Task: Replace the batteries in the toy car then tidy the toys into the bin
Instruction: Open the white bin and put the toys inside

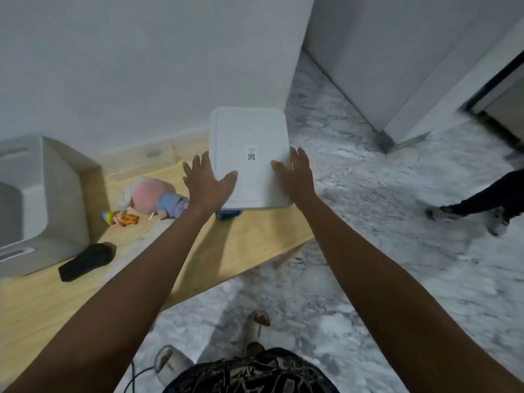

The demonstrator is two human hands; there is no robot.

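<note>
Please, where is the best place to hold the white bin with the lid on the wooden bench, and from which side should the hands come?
Probably by its two long edges, one grip from each side. The white bin is a wide, flat-lidded rectangle, too broad for one hand. The left hand and right hand already flank its near corners with straight fingers.

We see both forearms bare to the frame's lower edge, with no sleeves, watch or rings on the left hand [208, 182] or the right hand [295, 177]. At the bottom our dark garment [252, 373] carries a pale, scribbled, leaf-like print. Below it we wear light slippers [170, 364] with open toes, and a thin dark cable [136, 378] hangs beside the garment.
</note>
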